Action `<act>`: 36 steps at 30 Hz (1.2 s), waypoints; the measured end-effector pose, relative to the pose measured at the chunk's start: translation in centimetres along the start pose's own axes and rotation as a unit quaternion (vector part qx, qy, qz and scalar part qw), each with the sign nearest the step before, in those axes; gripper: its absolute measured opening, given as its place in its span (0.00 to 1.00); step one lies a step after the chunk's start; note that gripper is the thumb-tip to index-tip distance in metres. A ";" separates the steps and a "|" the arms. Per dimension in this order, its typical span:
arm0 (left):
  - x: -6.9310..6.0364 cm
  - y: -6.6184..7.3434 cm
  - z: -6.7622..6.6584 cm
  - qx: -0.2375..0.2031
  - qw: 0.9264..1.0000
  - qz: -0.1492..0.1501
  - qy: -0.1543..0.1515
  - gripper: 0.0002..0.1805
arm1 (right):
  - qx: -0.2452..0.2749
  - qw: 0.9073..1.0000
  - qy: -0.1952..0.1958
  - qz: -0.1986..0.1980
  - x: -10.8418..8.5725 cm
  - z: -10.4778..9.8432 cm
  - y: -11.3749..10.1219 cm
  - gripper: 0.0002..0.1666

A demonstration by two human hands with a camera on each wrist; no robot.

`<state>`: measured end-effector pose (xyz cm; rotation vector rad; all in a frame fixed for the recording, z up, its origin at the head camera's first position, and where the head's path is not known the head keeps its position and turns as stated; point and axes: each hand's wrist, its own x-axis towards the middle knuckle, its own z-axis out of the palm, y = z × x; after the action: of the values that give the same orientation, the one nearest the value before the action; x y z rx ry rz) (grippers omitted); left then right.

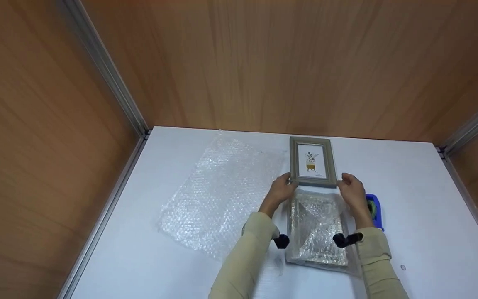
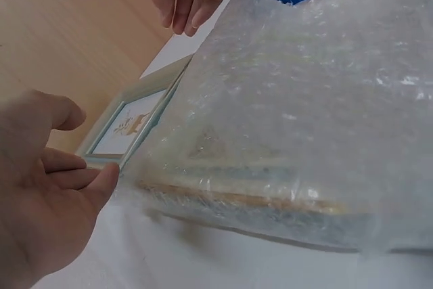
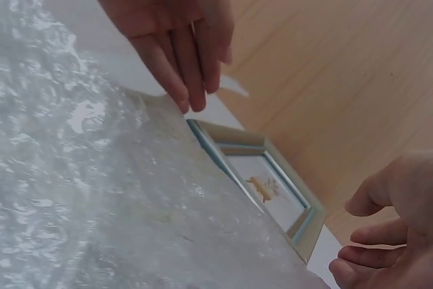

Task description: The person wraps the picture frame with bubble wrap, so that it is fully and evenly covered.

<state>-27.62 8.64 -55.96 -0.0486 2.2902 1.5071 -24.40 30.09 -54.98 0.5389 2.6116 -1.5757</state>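
A grey-green picture frame [image 1: 313, 182] with a potted-plant print lies flat at the back of the white table. My left hand [image 1: 281, 189] is at its near left corner, fingertips touching or very close to the edge. Beside the near right corner is my right hand [image 1: 352, 191], fingers loosely bent and a small gap from the frame in the right wrist view. Neither hand grips anything. Just in front of the frame, under my wrists, lies a bubble-wrapped flat rectangular item [image 1: 320, 232]; the wrap partly hides the picture frame [image 2: 128, 123] in the left wrist view.
A loose sheet of bubble wrap [image 1: 222, 195] spreads over the table to the left. A blue tape dispenser [image 1: 380, 216] with a green roll stands by my right forearm. A small clear round piece [image 1: 403, 267] lies at the right. A wooden panel [image 1: 264, 62] rises behind the table.
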 end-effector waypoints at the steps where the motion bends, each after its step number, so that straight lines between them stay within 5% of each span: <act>1: 0.1 0.0 0.0 -0.009 1.000 -0.005 -0.004 0.31 | -0.002 1.000 -0.004 0.002 0.3 0.0 0.0 0.33; 10: 0.5 -0.1 -0.1 -0.102 0.993 -0.001 -0.051 0.31 | -0.020 0.999 -0.045 0.021 2.0 0.3 -0.1 0.35; 18: 0.8 0.1 0.0 -0.113 0.992 -0.022 -0.057 0.30 | -0.034 0.997 -0.058 0.040 2.4 0.6 -0.1 0.35; 23: 0.9 0.5 0.2 -0.107 0.993 -0.004 -0.053 0.33 | -0.041 0.996 -0.053 0.065 2.5 0.4 -0.5 0.34; 31: 0.9 1.3 0.4 -0.112 0.994 0.005 0.004 0.28 | 0.020 0.997 -0.017 0.070 2.1 -0.2 -1.0 0.33; 36: 0.8 1.4 0.3 -0.092 0.994 -0.010 0.066 0.24 | 0.046 0.997 -0.004 0.060 1.9 -0.3 -0.9 0.29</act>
<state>-28.61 9.65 -55.08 -0.2278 2.2355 1.7474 -26.47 30.43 -54.47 0.6790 2.4585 -1.6633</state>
